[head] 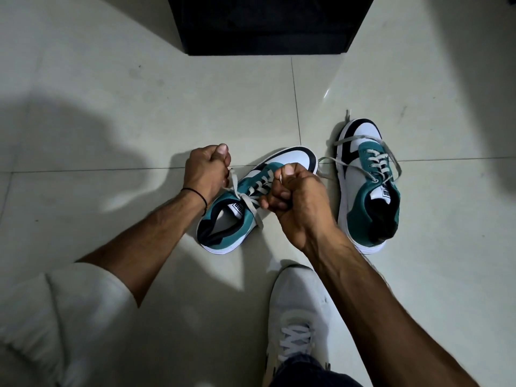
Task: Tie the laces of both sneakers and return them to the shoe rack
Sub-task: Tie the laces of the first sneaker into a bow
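I see left hand (205,170) and right hand (293,196) fisted on sneaker (245,202) laces (245,201); uneven pull probably slips the knot. Untied sneaker at 2 o'clock (368,188).

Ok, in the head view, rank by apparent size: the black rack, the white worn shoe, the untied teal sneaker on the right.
1. Black rack, though cropped.
2. White worn shoe, enlarged by nearness.
3. Teal sneaker, farther off.

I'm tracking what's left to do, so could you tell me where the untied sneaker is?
In the head view, the untied sneaker stands on the floor at right, beside the sneaker being tied, its laces loose.
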